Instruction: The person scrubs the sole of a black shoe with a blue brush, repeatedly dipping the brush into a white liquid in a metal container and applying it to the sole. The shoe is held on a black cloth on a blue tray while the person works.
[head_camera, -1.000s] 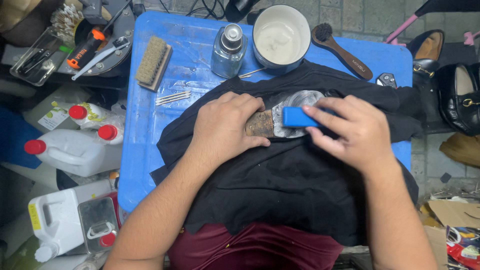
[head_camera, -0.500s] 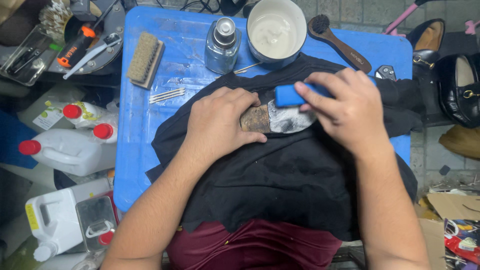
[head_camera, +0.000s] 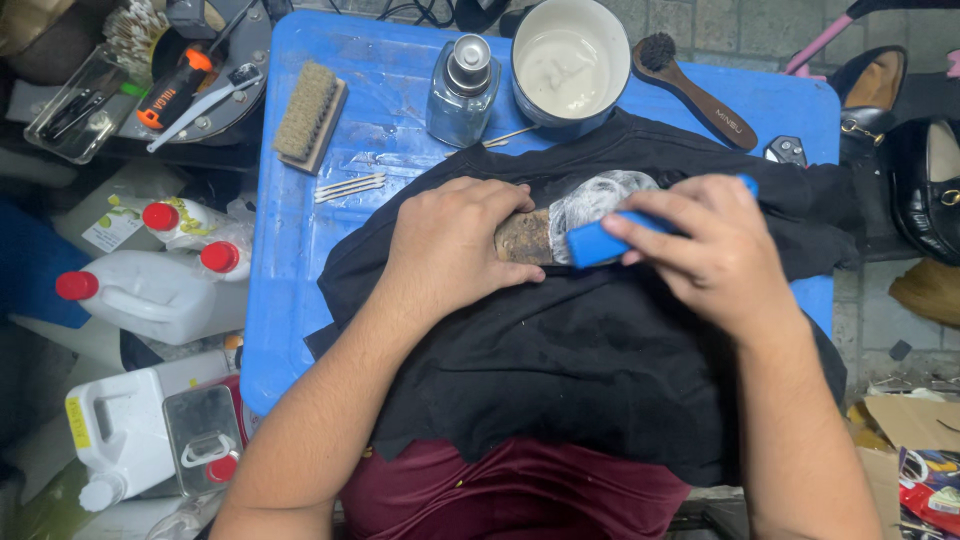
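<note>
**Foamed shoe sole under blue brush, both hands engaged**

Black cloth (head_camera: 560, 370) lies nearest, draped over the blue table (head_camera: 300, 270) edge. On it: left hand (head_camera: 450, 245) curled down over the worn brown heel end of the shoe sole (head_camera: 560, 225), pressing it flat. Right hand (head_camera: 715, 250) grips the blue brush (head_camera: 600, 242), fingers wrapped along its handle, head touching the sole's foamy white forepart. Beyond the hands: glass bottle (head_camera: 462, 90), white-filled bowl (head_camera: 567, 65), wooden-handled brush (head_camera: 695, 90). Far left of the left hand: bristle brush (head_camera: 308, 115).
</note>
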